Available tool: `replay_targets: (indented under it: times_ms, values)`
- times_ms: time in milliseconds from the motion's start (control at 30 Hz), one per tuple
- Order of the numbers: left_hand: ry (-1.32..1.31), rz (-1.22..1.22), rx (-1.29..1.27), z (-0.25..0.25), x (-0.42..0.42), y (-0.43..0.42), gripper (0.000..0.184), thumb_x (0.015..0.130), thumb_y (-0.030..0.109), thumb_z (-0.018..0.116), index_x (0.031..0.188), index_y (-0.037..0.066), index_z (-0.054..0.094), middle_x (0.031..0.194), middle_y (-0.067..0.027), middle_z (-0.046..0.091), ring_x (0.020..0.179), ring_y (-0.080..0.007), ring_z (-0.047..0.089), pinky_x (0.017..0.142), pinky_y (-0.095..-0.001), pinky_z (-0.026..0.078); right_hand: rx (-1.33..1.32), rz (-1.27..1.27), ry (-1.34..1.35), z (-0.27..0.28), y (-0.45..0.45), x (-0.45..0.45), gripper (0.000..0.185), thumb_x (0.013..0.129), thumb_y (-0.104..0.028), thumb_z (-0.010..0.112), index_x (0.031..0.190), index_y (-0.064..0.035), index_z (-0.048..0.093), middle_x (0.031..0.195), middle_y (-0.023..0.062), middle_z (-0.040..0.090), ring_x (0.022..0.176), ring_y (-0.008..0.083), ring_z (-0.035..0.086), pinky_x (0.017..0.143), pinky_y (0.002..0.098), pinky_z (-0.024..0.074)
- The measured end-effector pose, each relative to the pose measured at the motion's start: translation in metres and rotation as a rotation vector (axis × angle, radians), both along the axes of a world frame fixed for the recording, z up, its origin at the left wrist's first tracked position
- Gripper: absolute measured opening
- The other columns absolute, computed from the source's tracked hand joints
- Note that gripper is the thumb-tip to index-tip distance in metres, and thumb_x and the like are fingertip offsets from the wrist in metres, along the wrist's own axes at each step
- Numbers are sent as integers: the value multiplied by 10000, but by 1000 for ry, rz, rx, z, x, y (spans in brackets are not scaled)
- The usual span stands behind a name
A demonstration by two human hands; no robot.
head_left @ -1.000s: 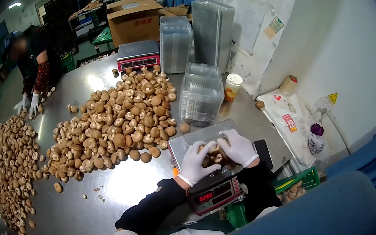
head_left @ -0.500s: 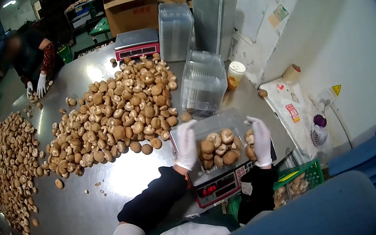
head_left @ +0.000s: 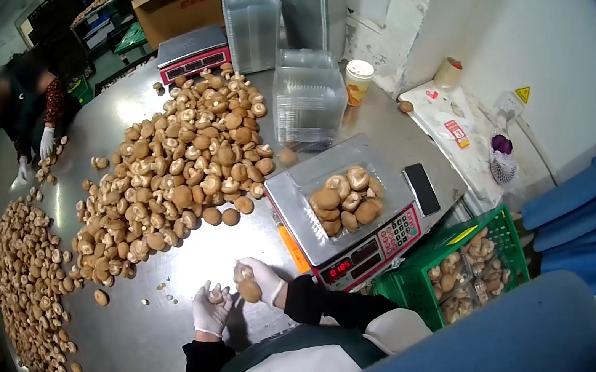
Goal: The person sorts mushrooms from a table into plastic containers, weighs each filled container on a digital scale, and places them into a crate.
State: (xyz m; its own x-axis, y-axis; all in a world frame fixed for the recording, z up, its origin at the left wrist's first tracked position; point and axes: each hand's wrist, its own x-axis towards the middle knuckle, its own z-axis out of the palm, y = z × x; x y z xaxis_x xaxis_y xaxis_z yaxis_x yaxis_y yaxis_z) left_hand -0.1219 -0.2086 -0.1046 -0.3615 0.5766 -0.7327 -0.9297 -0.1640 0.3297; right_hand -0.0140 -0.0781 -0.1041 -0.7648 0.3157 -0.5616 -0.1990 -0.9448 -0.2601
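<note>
Both my hands wear white gloves and are over the metal table (head_left: 129, 342), left of the scale. My left hand (head_left: 212, 313) has its fingers curled around small pale mushroom pieces. In my right hand (head_left: 262, 282), a little higher, are brown mushrooms (head_left: 248, 290). On the scale (head_left: 298, 186), whose red display seems to read 0.185, a clear plastic tray holds several mushrooms (head_left: 347, 198). A large mushroom pile (head_left: 172, 166) lies beyond my hands, and another pile (head_left: 29, 295) is at the far left.
Clear plastic trays (head_left: 308, 96) are stacked behind the scale, beside a cup (head_left: 359, 81). A phone (head_left: 422, 188) lies right of the scale. A green crate (head_left: 414, 292) holds packed mushrooms. A second scale (head_left: 192, 52) stands at the back. A co-worker's gloved hands (head_left: 46, 143) touch mushrooms.
My hands have left the tray on the scale and moved down-left over the table, with mushrooms in them. The display went from about 0.280 to 0.185. The view has shifted, showing more of the crate.
</note>
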Motion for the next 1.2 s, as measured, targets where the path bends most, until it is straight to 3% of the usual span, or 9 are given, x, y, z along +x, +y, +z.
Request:
replay_targets:
  times_ms: [100,167,367,433,633,833,967,1100,1200]
  values:
    - [-23,132,57,7,-16,-5,351,976,254,472,1016,-92,425,661,-63,482,652,-215,566,723,-335,567,-54,48,528,-57,20,-30,230,914,-223,459,743,-82,521,652,43,531,569,168,516,545,315,417]
    - [-43,192,89,-7,-38,-3,324,971,233,494,1004,-82,425,649,-38,415,604,-155,498,738,-350,566,35,-263,2,-46,21,-65,187,905,-250,493,808,-96,536,700,26,542,645,137,520,579,266,391]
    - [118,331,43,-46,-90,6,301,956,259,525,1073,-8,451,883,-72,482,797,-212,511,876,-412,521,848,89,-76,53,29,-34,410,921,-211,532,1303,-63,505,1144,21,572,993,84,516,836,231,416]
    - [163,331,63,-45,-89,6,322,947,202,515,1224,64,430,924,-69,477,873,-209,496,906,-444,490,1310,32,-63,82,36,2,278,910,-46,531,1179,10,572,1070,53,614,976,119,579,862,220,440]
    - [470,15,-55,-12,-75,2,667,928,139,462,1505,200,133,1193,-79,461,888,-177,496,892,-404,436,2172,-265,-855,150,115,117,268,747,-106,655,1014,-80,653,940,72,640,849,265,588,759,351,478]
    - [770,-115,-167,-1,-69,7,589,941,179,460,1477,113,226,1480,-143,265,1228,-280,436,1012,-390,347,2323,221,-1133,150,130,134,343,756,-158,664,1085,-70,623,1021,98,616,933,293,577,855,381,446]
    - [1022,-104,-205,-6,-64,-1,478,942,250,494,1389,106,404,1404,-157,392,1284,-245,385,1031,-405,342,2358,-332,-966,162,111,118,366,729,-173,680,1076,-79,617,1005,93,598,901,294,581,764,415,471]
    - [216,-347,379,72,6,19,572,967,389,449,1435,109,277,1311,-215,432,1102,-355,558,910,-461,499,2141,56,-390,136,59,74,387,754,-161,690,1114,-53,599,1129,158,595,1014,313,576,866,379,465]
    - [-58,-375,659,39,16,29,468,988,341,423,1353,54,354,1232,-222,494,967,-346,617,812,-414,562,2082,340,-269,118,17,59,450,817,-265,633,1207,-55,550,1208,168,566,1054,323,566,906,388,452]
